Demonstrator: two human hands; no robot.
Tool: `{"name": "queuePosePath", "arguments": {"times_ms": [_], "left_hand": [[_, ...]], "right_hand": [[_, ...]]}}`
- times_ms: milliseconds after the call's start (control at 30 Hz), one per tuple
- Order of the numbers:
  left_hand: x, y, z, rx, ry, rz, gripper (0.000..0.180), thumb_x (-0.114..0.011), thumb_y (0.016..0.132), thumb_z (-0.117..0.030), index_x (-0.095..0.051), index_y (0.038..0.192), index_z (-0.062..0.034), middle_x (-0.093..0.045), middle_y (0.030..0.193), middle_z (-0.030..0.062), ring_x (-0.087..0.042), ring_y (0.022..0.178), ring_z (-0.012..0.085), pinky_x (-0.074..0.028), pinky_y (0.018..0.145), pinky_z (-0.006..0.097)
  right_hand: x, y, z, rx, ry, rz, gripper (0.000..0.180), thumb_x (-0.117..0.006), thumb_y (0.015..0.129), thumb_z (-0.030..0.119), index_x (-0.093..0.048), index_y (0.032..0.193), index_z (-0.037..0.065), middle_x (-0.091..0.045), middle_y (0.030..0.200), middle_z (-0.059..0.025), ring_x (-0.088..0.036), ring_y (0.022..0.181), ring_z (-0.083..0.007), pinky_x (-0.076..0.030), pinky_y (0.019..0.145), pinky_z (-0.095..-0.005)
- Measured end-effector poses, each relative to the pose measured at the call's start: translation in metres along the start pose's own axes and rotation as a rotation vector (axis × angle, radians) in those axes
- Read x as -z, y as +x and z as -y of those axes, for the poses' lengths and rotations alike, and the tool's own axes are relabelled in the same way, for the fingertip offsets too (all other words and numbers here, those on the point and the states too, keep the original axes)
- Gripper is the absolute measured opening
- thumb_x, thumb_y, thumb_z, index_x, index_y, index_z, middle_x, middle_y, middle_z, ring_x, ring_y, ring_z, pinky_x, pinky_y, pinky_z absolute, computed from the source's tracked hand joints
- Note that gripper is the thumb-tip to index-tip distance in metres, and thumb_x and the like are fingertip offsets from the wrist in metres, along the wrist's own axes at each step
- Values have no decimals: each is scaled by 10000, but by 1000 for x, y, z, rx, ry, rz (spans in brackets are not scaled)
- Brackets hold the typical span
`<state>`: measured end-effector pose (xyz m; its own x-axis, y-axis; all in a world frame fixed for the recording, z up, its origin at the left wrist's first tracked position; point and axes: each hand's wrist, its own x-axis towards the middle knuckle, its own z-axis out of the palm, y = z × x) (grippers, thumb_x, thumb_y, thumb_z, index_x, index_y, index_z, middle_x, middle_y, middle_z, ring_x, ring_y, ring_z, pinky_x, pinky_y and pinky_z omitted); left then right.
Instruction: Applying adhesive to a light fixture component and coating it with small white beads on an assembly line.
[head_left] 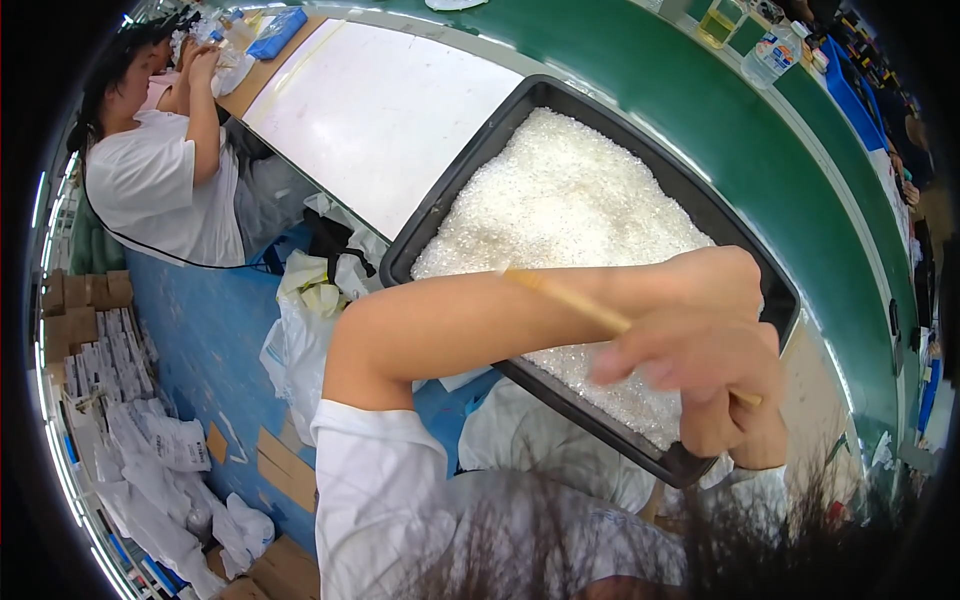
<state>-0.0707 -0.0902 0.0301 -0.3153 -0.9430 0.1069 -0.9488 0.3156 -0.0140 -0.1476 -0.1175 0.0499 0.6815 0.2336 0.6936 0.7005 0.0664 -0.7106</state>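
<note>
Hands (715, 375) closed on thin stick (580, 303), over tray (480, 150)

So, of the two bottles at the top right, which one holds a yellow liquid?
The left bottle, at the picture's top edge: its liquid is yellow. The other bottle, right of it on the green table, looks clear with a blue-white label.

Short white sleeve (375, 470), bare forearms

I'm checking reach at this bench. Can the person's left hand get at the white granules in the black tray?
Probably yes: the left hand is right over the black tray, and the white granules lie uncovered.
</note>
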Motion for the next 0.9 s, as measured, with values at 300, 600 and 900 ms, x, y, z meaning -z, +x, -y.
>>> {"name": "queuePosePath", "arguments": {"times_ms": [300, 600, 900], "left_hand": [[-9, -7, 1, 102, -176, -89, 199, -626, 705, -100, -573, 528, -172, -601, 560, -1, -570, 534, 185, -369, 470, 324], [-23, -11, 4, 263, -677, -268, 221, -618, 792, -175, -582, 577, -136, -614, 588, 51, -607, 563, 219, -406, 505, 332], [-24, -7, 12, 150, -255, -159, 204, -630, 741, -207, -591, 558, -128, -626, 582, 85, -630, 575, 267, -459, 530, 376]], "right_hand": [[20, 2, 11, -168, -110, -30, 203, -377, 1007, 67, -559, 1013, -21, -695, 901, -219, -697, 743, -267, -562, 645, -333], [26, -2, 22, -252, 22, -68, 199, -377, 1053, 198, -457, 1092, 20, -657, 722, -185, -611, 531, -194, -500, 483, -304], [32, -5, 15, 25, -209, -49, 193, -414, 1039, 200, -471, 1067, 18, -638, 626, -149, -594, 457, -194, -471, 436, -279]]}}
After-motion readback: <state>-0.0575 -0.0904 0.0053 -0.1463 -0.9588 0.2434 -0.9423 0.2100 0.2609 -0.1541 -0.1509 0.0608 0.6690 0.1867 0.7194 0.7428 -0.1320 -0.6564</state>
